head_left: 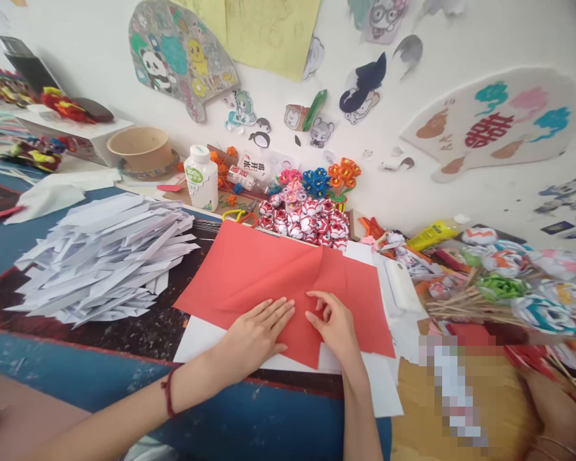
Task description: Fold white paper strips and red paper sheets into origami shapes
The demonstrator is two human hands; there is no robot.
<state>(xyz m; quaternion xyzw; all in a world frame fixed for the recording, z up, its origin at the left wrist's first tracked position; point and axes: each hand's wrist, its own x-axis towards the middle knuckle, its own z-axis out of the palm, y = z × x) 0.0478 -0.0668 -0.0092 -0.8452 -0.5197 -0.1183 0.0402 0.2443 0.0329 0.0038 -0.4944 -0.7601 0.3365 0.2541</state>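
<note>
Sheet, red [264,269], lying slightly creased over white paper [199,339] on a dark board [163,333]; second red sheet [367,301] partly beneath it on the right side. Overlap shows as a raised edge running down between the hands.

Left hand [259,336]: palm down, fingers extended and pressed together, grasping nothing. Flat contact probably spreads pressure, so the sheet stays put and its creases lie down without new ones forming. Thumb out to the side, likely widening the hold.

Right hand [336,323]: fingers bent, thumb and forefinger parted, tips at or just above the red paper near the overlap. Cannot tell whether the tucked fingers have any paper between them. Bent posture would suit fine contact at an edge better than a flat palm would.

Surroundings: heap of folded white strips [105,256] to the left, near the red sheet, presumably kept aside so the middle serves as working surface. White bottle [201,179] upright behind; yellow-handled scissors [237,216] just beyond the sheet's far edge, within easy reach. Red-and-white paper flowers [312,221] massed against the wall side, perhaps to avoid crushing. Another person's hand [557,403], blurred, at far right, well apart from both hands
</note>
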